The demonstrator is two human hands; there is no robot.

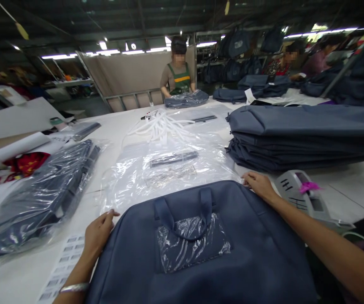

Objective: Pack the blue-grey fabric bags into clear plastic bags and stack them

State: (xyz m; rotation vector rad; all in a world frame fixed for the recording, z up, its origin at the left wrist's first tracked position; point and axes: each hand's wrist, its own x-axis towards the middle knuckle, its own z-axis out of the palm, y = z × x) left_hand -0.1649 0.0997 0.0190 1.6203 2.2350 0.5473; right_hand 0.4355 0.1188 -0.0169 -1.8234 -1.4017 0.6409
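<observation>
Clear plastic covers the pile (49, 198) left of our left hand (97, 232), so that much looks done. Our left fingers curl loosely at the upper left edge of a navy bag (197, 280); we cannot tell whether they pinch it. The bag lies between our hands, unwrapped, a clear packet (194, 250) under its handle (206, 211); we judge it unfinished. Beyond it, ahead of both hands, is flat film (126, 171). Our right hand (260, 185) bends its fingers close together at the bag's upper right corner; whether they pinch bag or film we cannot tell. Past that hand, the unwrapped stack (305, 137) seems left to do.
</observation>
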